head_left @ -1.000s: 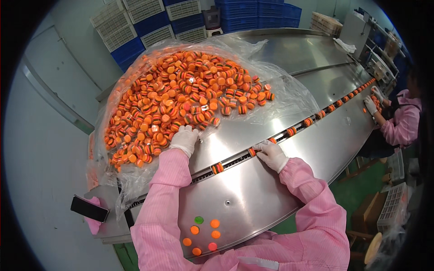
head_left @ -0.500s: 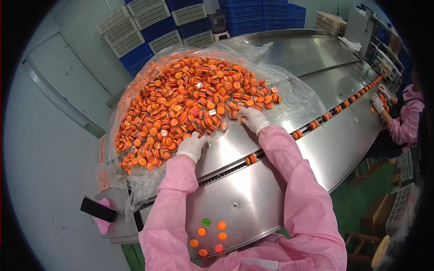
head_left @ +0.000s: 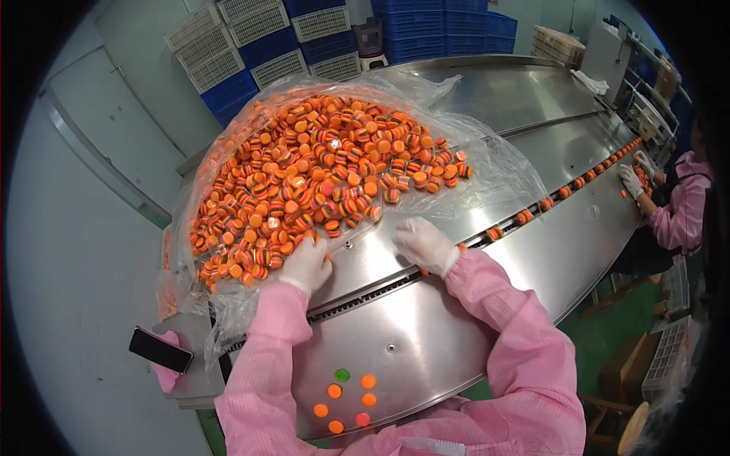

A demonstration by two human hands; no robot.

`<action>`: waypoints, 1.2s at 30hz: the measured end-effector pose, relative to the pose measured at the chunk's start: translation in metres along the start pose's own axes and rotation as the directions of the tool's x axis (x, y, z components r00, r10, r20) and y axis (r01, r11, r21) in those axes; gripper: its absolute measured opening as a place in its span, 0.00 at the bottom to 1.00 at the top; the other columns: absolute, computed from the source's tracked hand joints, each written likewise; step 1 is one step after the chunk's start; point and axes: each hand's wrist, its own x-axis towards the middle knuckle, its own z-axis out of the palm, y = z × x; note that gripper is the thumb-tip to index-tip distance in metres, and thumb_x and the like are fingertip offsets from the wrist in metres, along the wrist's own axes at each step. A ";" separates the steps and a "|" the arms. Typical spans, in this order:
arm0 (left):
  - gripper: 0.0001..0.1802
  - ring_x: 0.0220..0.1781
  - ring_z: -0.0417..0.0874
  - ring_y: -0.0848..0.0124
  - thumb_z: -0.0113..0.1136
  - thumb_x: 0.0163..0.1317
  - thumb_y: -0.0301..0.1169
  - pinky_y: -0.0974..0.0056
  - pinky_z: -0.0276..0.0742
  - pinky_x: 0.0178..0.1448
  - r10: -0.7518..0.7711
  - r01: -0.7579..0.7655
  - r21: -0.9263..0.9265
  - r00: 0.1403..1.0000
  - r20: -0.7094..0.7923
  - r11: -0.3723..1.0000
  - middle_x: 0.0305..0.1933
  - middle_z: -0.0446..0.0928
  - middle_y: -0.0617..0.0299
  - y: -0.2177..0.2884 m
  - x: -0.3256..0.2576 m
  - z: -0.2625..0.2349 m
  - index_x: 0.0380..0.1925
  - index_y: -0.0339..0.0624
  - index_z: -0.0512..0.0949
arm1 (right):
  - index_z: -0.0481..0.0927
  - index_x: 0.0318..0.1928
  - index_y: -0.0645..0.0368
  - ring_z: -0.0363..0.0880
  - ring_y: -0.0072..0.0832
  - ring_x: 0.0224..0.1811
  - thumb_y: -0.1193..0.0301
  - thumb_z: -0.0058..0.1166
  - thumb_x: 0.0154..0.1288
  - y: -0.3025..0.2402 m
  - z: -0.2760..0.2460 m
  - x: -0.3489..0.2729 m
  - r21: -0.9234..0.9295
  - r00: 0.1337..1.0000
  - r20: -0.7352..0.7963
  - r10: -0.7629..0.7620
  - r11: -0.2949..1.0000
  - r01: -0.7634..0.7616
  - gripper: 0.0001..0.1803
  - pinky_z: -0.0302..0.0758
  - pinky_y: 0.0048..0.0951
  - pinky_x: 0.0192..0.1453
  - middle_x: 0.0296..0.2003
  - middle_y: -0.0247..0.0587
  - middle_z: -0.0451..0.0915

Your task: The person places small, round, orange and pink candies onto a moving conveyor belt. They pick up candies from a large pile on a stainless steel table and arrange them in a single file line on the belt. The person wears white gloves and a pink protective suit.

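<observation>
On the steel worktop, mid-frame, your left hand touches the orange caps; your right hand lies beside them. I cannot tell either grip.

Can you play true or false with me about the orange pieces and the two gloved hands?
1. The left hand touches the pile of orange pieces. True.
2. The pile lies in a blue crate. False: it lies on clear plastic sheet on the metal table.
3. The right hand is bare. False: it wears a white glove.
4. Orange pieces sit in a row along the track. True.
</observation>
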 end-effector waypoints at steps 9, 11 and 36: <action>0.08 0.38 0.72 0.53 0.51 0.49 0.32 0.54 0.71 0.42 0.266 -0.253 -0.126 0.959 0.097 0.959 0.35 0.68 0.51 0.033 -0.068 0.008 0.31 0.45 0.73 | 0.68 0.45 0.55 0.74 0.49 0.37 0.73 0.47 0.55 -0.010 0.044 0.108 -0.071 0.982 -0.129 0.136 0.987 -0.146 0.15 0.71 0.44 0.40 0.34 0.52 0.73; 0.09 0.38 0.71 0.53 0.52 0.50 0.33 0.53 0.71 0.41 0.317 -0.301 -0.142 0.942 0.110 0.943 0.35 0.68 0.50 0.029 -0.056 0.001 0.32 0.44 0.73 | 0.68 0.45 0.53 0.75 0.49 0.38 0.70 0.45 0.57 -0.008 0.047 0.113 -0.091 0.973 -0.071 0.218 0.970 -0.224 0.13 0.71 0.44 0.40 0.33 0.52 0.74; 0.07 0.22 0.77 0.70 0.56 0.51 0.26 0.66 0.71 0.26 -0.422 0.654 -0.595 0.757 0.500 0.468 0.21 0.72 0.58 0.014 -0.085 -0.014 0.31 0.39 0.72 | 0.70 0.44 0.55 0.73 0.48 0.41 0.71 0.48 0.55 -0.036 0.073 0.106 -0.054 0.982 -0.028 0.185 0.981 -0.186 0.14 0.71 0.41 0.43 0.36 0.52 0.73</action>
